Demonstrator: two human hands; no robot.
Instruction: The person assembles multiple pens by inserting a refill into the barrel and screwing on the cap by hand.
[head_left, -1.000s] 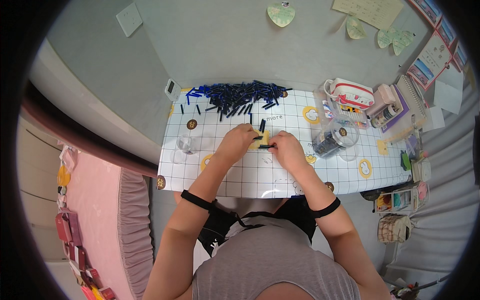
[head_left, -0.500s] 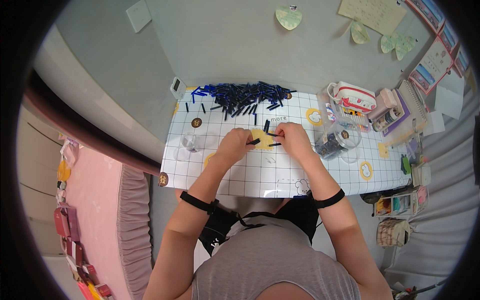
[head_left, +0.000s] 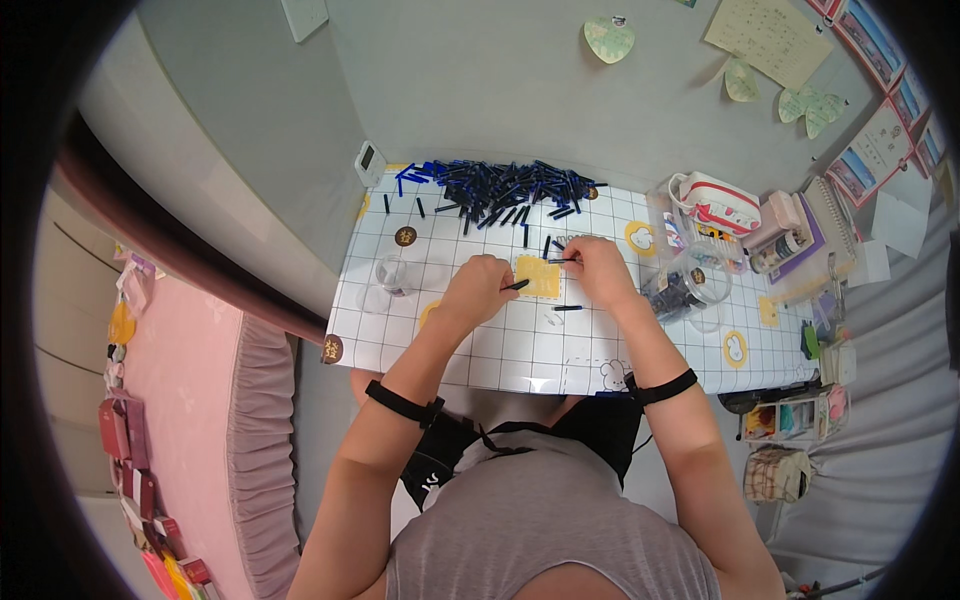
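Observation:
My left hand (head_left: 478,290) is closed, pinching a small dark tube that looks like an ink cartridge (head_left: 518,285) over the table's yellow printed square. Opposite it, my right hand (head_left: 602,273) grips another dark cartridge (head_left: 561,261) between thumb and fingers. One loose cartridge (head_left: 567,308) lies on the table nearer to me, below the square. Two more cartridges, one of them upright in the picture (head_left: 526,236), lie beyond my hands. A large heap of black and blue cartridges (head_left: 510,190) spreads along the table's far edge.
A clear jar (head_left: 705,283) with dark cartridges inside lies or stands right of my right forearm. At left is a small clear cup (head_left: 393,276). A white timer (head_left: 369,163) leans at the wall. A white-and-red pouch (head_left: 722,203) and stationery crowd the right rear.
The whole view has shifted slightly. The loose cartridge near my right hand now lies closer to me, and my right hand has moved a little away from it with a cartridge in its fingers.

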